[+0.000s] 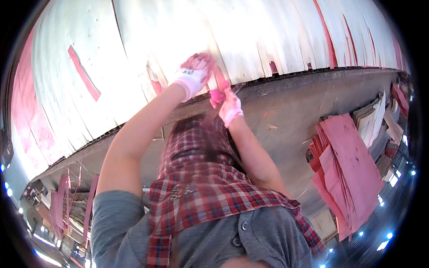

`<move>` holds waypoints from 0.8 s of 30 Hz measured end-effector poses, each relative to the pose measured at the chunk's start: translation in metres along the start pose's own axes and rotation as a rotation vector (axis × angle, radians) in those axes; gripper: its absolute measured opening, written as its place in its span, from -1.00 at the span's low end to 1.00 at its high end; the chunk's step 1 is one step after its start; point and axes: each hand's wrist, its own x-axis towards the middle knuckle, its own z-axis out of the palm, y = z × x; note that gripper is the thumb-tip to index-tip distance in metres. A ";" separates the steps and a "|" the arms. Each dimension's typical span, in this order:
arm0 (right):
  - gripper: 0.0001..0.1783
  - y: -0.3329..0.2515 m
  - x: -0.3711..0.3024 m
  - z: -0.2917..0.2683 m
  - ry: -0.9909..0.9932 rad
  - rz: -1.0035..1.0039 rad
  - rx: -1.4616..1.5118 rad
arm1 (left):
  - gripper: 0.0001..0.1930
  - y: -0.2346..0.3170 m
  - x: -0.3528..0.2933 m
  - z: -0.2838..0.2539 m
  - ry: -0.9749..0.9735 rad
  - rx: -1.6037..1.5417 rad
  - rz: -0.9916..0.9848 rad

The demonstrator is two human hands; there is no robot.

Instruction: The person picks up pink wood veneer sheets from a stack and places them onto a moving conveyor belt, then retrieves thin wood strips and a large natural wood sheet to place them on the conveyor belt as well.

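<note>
A stack of pale, thin wood veneer sheets (165,31) lies in front of me, its near edge ragged. My left hand (195,73), in a white glove with red-stained fingers, rests on the top sheet near that edge, fingers stretched out. Close by on its right, my right hand (231,103), gloved with pink-stained fingertips, is closed at the edge on a narrow pink veneer strip (220,78). A thin dark piece (240,86) shows beside its fingers; I cannot tell what it is. Another pink strip (84,73) lies loose on the sheets to the left.
Pink veneer sheets (351,165) stand piled at the right, with pale sheets (368,118) behind them. More pink strips (60,201) hang at the lower left. The stack's dark edge (304,80) runs across the view above a grey floor (286,125).
</note>
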 end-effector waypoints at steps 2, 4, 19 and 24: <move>-0.55 -0.023 -0.032 -0.007 -0.275 -0.006 0.045 | -0.50 -0.008 0.002 0.015 -0.007 0.053 0.027; -0.49 -0.042 -0.042 -0.053 -0.234 -0.098 -0.260 | -0.53 0.005 0.010 -0.022 -0.122 -0.124 -0.028; -0.65 -0.126 -0.102 -0.079 -0.190 -0.470 -0.379 | -0.35 0.115 0.079 -0.034 -0.214 -1.590 0.109; -0.61 -0.158 -0.088 -0.139 -0.268 -0.333 -0.416 | -0.36 0.104 0.108 -0.058 -0.113 -1.721 -0.131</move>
